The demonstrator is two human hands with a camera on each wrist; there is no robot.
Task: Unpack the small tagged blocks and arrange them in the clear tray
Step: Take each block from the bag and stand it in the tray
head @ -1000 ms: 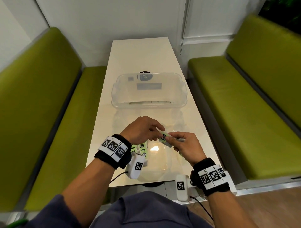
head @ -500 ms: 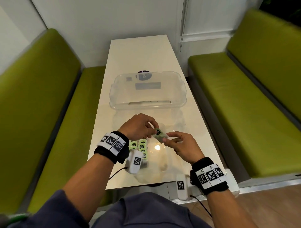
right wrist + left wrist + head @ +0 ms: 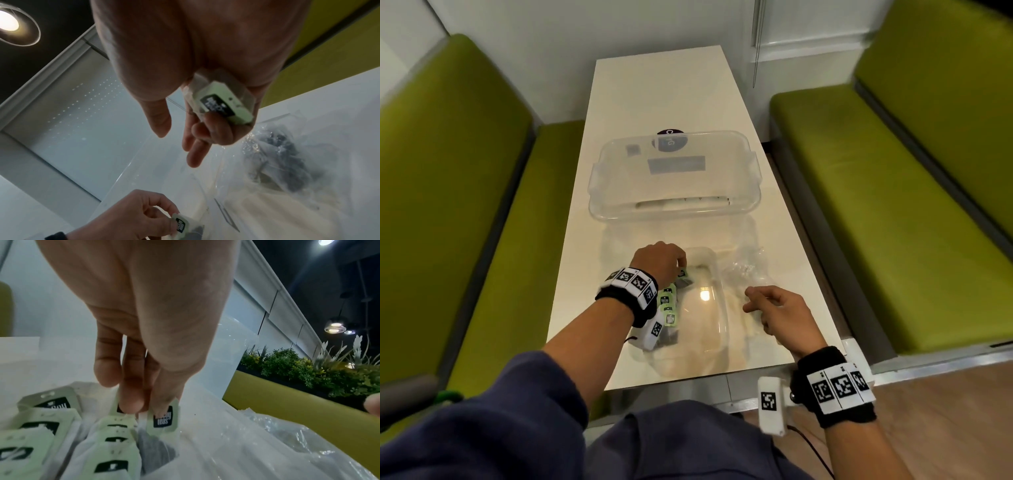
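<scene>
Small pale-green tagged blocks [image 3: 667, 305] lie in a row at the left side of the clear tray [image 3: 722, 308] near me. My left hand [image 3: 681, 265] pinches one more tagged block [image 3: 163, 417] by its tag, low over the far end of that row [image 3: 115, 431]. The same block [image 3: 180, 224] shows in the right wrist view. My right hand [image 3: 763, 301] hovers right of the tray. Its last two fingers curl round a wrapped tagged block [image 3: 222, 104] in the palm, while thumb and forefinger hang free.
A larger clear bin [image 3: 599, 178] stands farther back on the white table [image 3: 654, 96]. Crumpled clear wrappers [image 3: 743, 270] lie right of the tray, under my right hand. Green benches [image 3: 448, 171] flank the table on both sides.
The hands, which met over the tray on one block, have parted. My left hand carried that block left and down to the row. My right hand drew back to the right.
</scene>
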